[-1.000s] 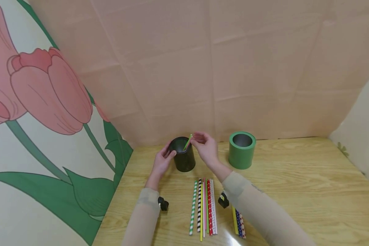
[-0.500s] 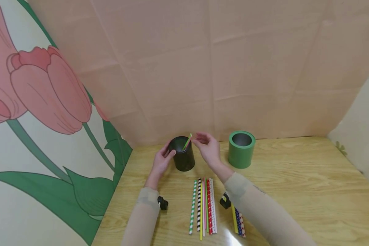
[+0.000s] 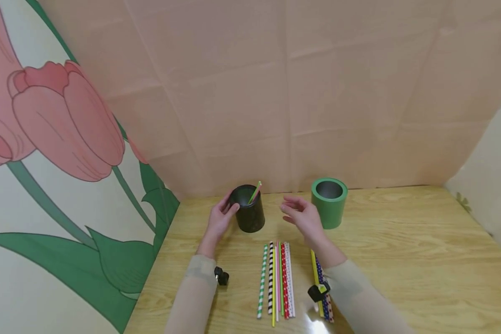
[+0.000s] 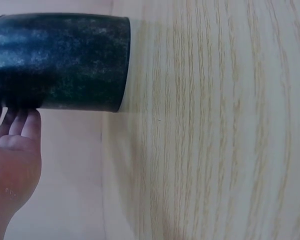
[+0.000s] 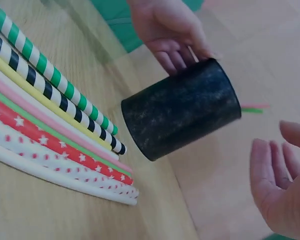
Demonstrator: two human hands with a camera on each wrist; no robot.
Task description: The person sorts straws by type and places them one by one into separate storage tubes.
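My left hand (image 3: 220,220) holds the side of a black cylindrical cup (image 3: 251,219), its thumb near the rim. In the left wrist view, the fingers (image 4: 31,125) touch the cup's wall. A light green straw (image 3: 256,190) and a pink one lean inside the cup, their ends above the rim. Between the black cup and a green cup (image 3: 329,214), my right hand (image 3: 305,219) hovers with relaxed, slightly bent fingers and holds nothing. The right wrist view shows that hand (image 5: 285,192) apart from the straw ends.
Several paper straws lie side by side in front, including a green-striped straw (image 3: 261,283) and a black-striped straw (image 3: 270,290). A smaller straw group, with a yellow straw (image 3: 315,269), lies partly under my right wrist. Behind the wooden table (image 3: 401,241) hangs a pinkish cloth (image 3: 317,93).
My right hand has let go of the straws in the black cup and moved right, toward me. The left hand stays on the cup.
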